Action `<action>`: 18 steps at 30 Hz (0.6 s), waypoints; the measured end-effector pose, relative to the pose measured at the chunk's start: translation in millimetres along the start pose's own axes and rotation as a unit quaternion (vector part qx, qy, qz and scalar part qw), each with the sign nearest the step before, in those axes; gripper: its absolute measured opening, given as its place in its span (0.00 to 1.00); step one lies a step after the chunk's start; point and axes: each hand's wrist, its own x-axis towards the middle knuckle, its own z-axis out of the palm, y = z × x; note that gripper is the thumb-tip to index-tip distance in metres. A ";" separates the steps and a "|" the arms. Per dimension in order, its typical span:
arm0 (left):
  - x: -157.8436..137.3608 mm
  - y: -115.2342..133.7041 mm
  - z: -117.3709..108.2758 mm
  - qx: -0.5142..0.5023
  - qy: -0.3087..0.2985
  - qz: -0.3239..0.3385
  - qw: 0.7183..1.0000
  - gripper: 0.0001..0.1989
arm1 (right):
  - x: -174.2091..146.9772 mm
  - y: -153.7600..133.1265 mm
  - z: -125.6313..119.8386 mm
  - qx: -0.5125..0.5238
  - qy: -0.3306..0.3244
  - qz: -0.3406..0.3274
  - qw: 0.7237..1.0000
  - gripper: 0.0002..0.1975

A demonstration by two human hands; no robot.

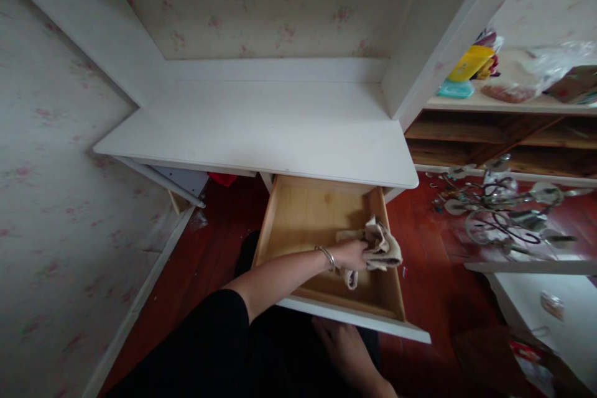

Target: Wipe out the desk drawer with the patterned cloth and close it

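Note:
My left hand [351, 255], with a metal bangle on the wrist, is shut on a crumpled beige cloth [383, 247]. It presses the cloth against the inside of an open wooden drawer [303, 211], near the drawer's right wall. The drawer is pulled out from under a white desk [261, 130] and holds nothing else that I can see. My right hand [347, 348] lies flat just below the drawer's white front, over dark clothing. Its fingertips are partly hidden by that front, and it holds nothing.
A metal lamp fixture with curled arms [504, 211] lies on the red wooden floor to the right. Behind it, wooden shelves [504, 130] carry a yellow item [471, 62] and plastic bags [550, 68]. Floral wallpaper closes in the left side.

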 end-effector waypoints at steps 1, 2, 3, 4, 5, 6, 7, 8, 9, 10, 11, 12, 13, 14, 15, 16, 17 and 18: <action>-11.2 -0.3 6.0 0.012 -0.026 0.001 1.000 0.17 | 0.3 0.3 0.9 0.001 0.003 -0.005 1.000 0.23; -21.4 -0.3 10.8 0.029 -0.056 0.009 0.998 0.16 | 0.5 0.5 1.6 0.001 0.007 -0.009 1.000 0.23; -30.4 0.0 14.1 0.049 -0.085 0.026 0.995 0.17 | 0.8 0.6 2.2 0.001 0.009 -0.013 1.000 0.23; -37.9 0.6 15.6 0.070 -0.110 0.051 0.990 0.18 | 1.0 0.6 2.5 -0.001 0.010 -0.013 1.000 0.23; -44.2 1.5 15.1 0.094 -0.132 0.077 0.984 0.19 | 1.3 0.6 2.7 -0.003 0.013 -0.013 1.000 0.23; -49.3 2.8 12.9 0.119 -0.147 0.099 0.977 0.19 | 1.5 0.6 2.8 -0.005 0.015 -0.012 1.000 0.23; -53.6 4.1 9.2 0.143 -0.158 0.113 0.971 0.18 | 1.6 0.7 2.9 -0.006 0.017 -0.011 1.000 0.23; -57.6 5.3 4.1 0.164 -0.163 0.117 0.966 0.16 | 1.8 1.0 3.0 -0.007 0.016 -0.011 1.000 0.24; -61.9 5.8 -2.0 0.182 -0.171 0.118 0.961 0.14 | 1.9 1.4 3.2 -0.008 0.015 -0.011 1.000 0.24; -66.9 5.2 -8.8 0.197 -0.179 0.123 0.956 0.14 | 2.0 2.0 3.5 -0.009 0.014 -0.010 1.000 0.25; -73.2 3.1 -16.0 0.209 -0.185 0.129 0.951 0.14 | 2.1 2.6 3.9 -0.009 0.013 -0.010 1.000 0.25; -80.9 -0.9 -23.3 0.220 -0.186 0.137 0.948 0.15 | 2.3 3.2 4.3 -0.010 0.012 -0.009 1.000 0.25; -90.3 -6.9 -30.6 0.231 -0.181 0.140 0.946 0.14 | 2.4 3.7 4.7 -0.011 0.013 -0.008 1.000 0.25; -101.2 -14.9 -37.7 0.242 -0.167 0.139 0.946 0.13 | 2.7 3.9 5.0 -0.012 0.013 -0.008 1.000 0.25; -113.3 -24.4 -44.3 0.256 -0.146 0.131 0.947 0.10 | 2.9 3.8 5.1 -0.014 0.012 -0.009 1.000 0.24; -126.1 -35.1 -50.4 0.268 -0.114 0.118 0.949 0.07 | 3.1 3.3 5.1 -0.017 0.009 -0.009 1.000 0.24; -139.0 -46.1 -55.9 0.278 -0.086 0.114 0.950 0.07 | 3.3 2.5 4.9 -0.022 0.005 -0.008 1.000 0.24; -151.4 -56.8 -60.6 0.289 -0.065 0.104 0.950 0.08 | 3.5 1.5 4.6 -0.027 0.001 -0.008 1.000 0.24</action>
